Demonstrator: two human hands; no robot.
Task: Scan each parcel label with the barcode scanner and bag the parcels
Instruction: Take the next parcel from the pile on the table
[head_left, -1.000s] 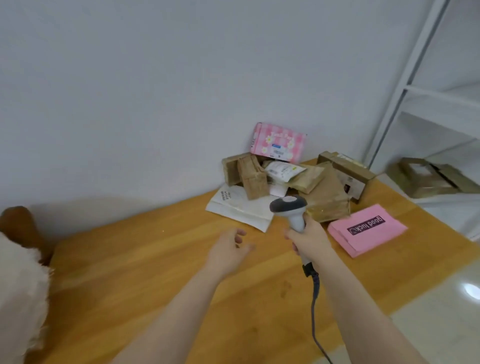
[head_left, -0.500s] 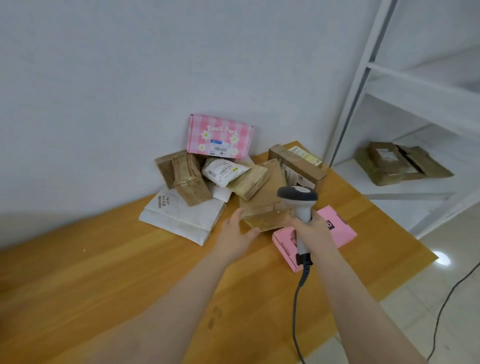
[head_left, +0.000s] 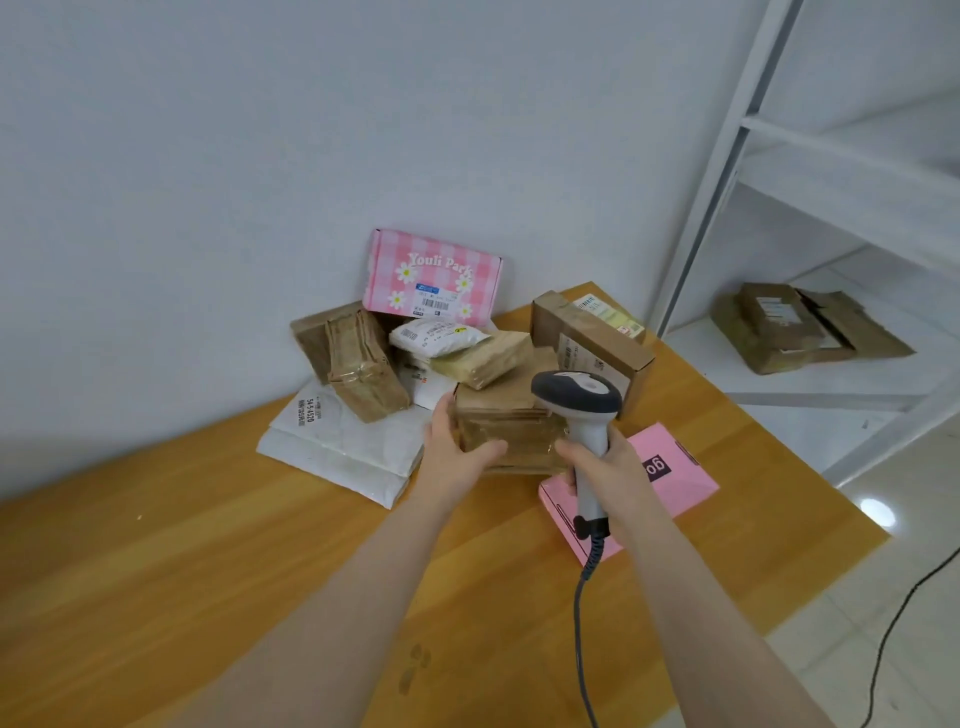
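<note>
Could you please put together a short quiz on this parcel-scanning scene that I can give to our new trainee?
1. True or false: the right hand holds the grey-and-white handheld barcode scanner.
2. Which parcel does the left hand grip?
A. the flat pink cardboard box
B. the taped brown cardboard parcel
C. the white plastic mailer bag
3. Which two words are printed on the pink checked cardboard box at the wall?
Key: 1 true; 2 B; 3 Youli Park.
</note>
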